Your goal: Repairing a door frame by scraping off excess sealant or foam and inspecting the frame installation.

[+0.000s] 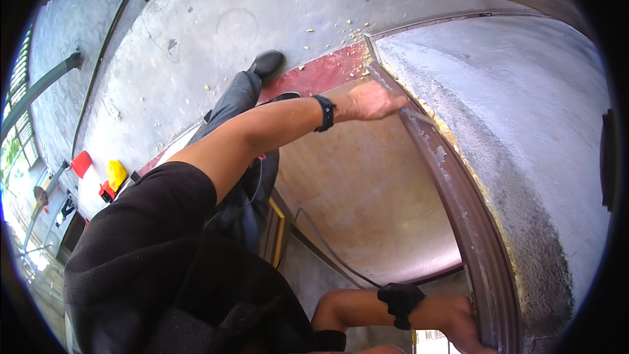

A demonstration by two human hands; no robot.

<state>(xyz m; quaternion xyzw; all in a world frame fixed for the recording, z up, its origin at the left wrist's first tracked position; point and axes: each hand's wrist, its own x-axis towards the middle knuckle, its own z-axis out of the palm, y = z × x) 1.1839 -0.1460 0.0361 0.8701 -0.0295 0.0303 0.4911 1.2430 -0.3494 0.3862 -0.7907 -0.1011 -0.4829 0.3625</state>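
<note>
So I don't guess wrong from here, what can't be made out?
All in the head view:
Thin tool: its gripped end is hidden inside the left hand.
Right hand: the ends of its fingers run off the lower edge.
Dark shape, perhaps a shoe: mostly behind the left forearm.
Yellow crumbs: too small to tell their material.

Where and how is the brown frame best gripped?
The brown frame is probably best gripped by its long edge facing the tan surface, coming from that side: this edge looks bare, while yellow filler and the grey wall back the other.
</note>
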